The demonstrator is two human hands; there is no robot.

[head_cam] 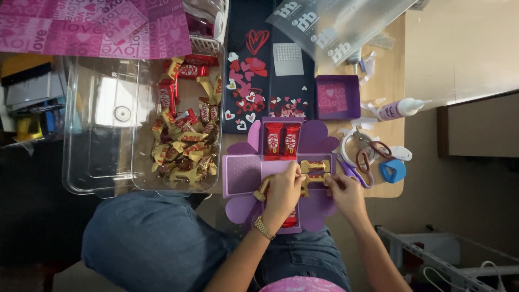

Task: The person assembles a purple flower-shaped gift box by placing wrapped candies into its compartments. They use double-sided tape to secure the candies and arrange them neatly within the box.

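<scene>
I see a flat, opened-out purple paper box (254, 173) with heart-shaped flaps lying at the near edge of the surface (390, 81), partly over my lap. In its middle part lie small gold-wrapped candies (314, 165), and that is where my hands are. My left hand (283, 190) has its fingers pinched shut on one gold candy at the middle of the box. My right hand (346, 194) has its fingers curled on the gold candies just beside it, but I cannot tell how tight the hold is. Two red candy bars (281, 140) lie side by side in the flap on the far side of the middle, and one more red bar (290, 219) peeks out under my left wrist. To do this well, I think I should lay each gold candy flat and straight, close to the next, and keep them inside the fold lines so the flaps can lift. To the left, a clear plastic bin (97, 157) holds a pile of red and gold candies (186, 146). To the right of the box lie purple scissors (354, 173), tape rolls and a blue tape holder (393, 171). A glue bottle (403, 109) and a small purple box lid (338, 97) sit farther back, by a dark paper with hearts (250, 70).
</scene>
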